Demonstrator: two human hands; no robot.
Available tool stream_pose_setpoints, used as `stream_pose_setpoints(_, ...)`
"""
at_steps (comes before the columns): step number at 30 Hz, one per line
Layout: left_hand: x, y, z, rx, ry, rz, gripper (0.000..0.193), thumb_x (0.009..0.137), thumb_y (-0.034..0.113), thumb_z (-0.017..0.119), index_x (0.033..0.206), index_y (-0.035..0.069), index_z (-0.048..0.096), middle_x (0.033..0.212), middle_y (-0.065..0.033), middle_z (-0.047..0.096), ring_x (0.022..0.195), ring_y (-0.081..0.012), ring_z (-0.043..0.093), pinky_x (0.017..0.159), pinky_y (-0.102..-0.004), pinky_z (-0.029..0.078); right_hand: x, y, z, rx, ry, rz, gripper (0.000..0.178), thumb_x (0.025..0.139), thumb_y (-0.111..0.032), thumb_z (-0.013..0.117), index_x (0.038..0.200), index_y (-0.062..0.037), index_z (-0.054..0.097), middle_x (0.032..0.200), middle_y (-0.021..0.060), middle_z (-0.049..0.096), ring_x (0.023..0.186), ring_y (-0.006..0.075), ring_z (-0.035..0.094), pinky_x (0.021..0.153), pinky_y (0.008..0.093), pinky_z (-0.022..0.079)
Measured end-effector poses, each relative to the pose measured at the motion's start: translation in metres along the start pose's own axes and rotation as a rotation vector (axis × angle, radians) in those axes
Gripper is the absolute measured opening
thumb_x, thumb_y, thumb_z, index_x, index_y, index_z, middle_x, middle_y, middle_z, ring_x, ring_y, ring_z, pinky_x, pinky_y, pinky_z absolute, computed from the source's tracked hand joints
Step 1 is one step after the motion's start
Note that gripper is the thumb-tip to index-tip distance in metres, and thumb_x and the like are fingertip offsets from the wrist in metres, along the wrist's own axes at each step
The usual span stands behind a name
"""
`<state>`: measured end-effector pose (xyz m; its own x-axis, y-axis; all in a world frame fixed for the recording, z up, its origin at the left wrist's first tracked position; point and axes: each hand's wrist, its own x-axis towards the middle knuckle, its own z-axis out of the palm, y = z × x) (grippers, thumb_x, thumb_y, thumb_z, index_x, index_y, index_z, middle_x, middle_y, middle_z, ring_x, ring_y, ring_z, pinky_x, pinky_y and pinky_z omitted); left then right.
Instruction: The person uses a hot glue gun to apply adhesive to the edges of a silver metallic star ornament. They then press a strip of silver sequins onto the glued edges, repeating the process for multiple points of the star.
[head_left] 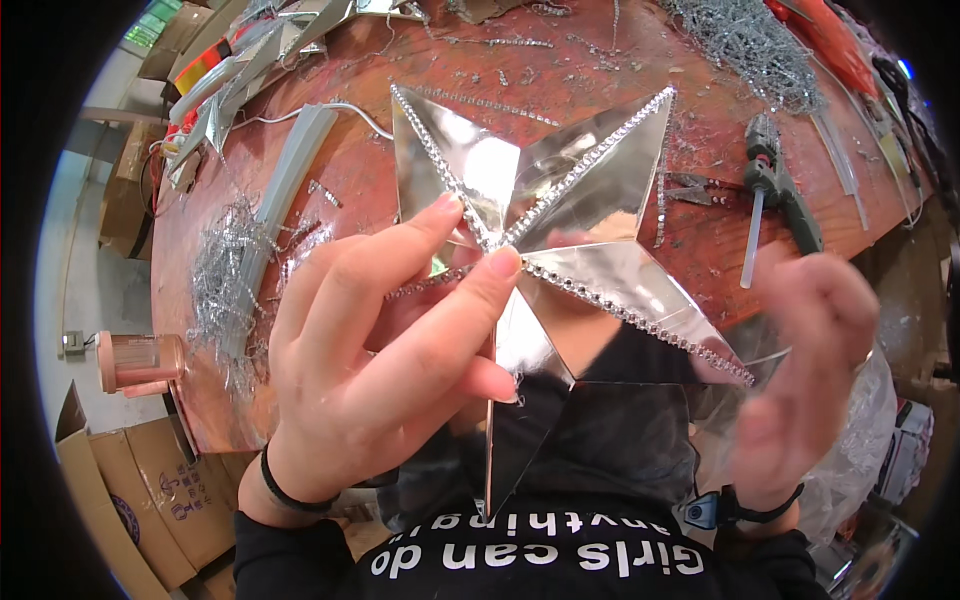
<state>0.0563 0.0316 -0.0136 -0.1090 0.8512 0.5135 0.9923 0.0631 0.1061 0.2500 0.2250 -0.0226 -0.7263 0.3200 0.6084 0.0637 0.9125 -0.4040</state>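
Observation:
A mirrored silver star [580,200] with strips of rhinestone trim [640,315] along its ridges is held above a reddish worktable [360,170]. My left hand [380,360] grips the star from the left, its fingers spread over the centre and the left point. My right hand [805,370] is blurred at the lower right, close to the star's right point and a clear plastic bag [850,460]; whether it holds anything cannot be told.
A green glue gun [785,185] with a glue stick lies at the right of the table. Tangles of silver trim [225,270] lie at the left and far back. More mirrored pieces [250,70] sit far left. Cardboard boxes [150,490] stand on the floor.

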Motion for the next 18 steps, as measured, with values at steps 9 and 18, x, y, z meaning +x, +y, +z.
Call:
stream_pose_setpoints(9, 0.009, 0.002, -0.013, -0.037, 0.019, -0.076, 0.053, 0.07, 0.047, 0.073, 0.103, 0.006, 0.067, 0.104, -0.0144, 0.066, 0.088, -0.0263, 0.066, 0.074, -0.0338, 0.053, 0.009, 0.114, -0.019, -0.229, -0.321, 0.35, 0.054, 0.083, -0.014, 0.063, 0.132, -0.0015, 0.047, 0.13, 0.0149, 0.05, 0.122, 0.0272, 0.046, 0.103, 0.0356, 0.034)
stream_pose_setpoints(18, 0.011, 0.003, -0.028, -0.225, -0.117, -0.317, 0.058, 0.075, 0.043, 0.074, 0.113, 0.002, 0.057, 0.105, -0.0137, 0.066, 0.09, -0.0199, 0.066, 0.074, -0.0286, 0.051, 0.037, 0.14, -0.014, -0.048, -0.356, 0.313, 0.045, 0.077, -0.016, 0.07, 0.115, 0.0036, 0.056, 0.106, 0.0189, 0.062, 0.098, 0.0312, 0.059, 0.091, 0.0374, 0.042)
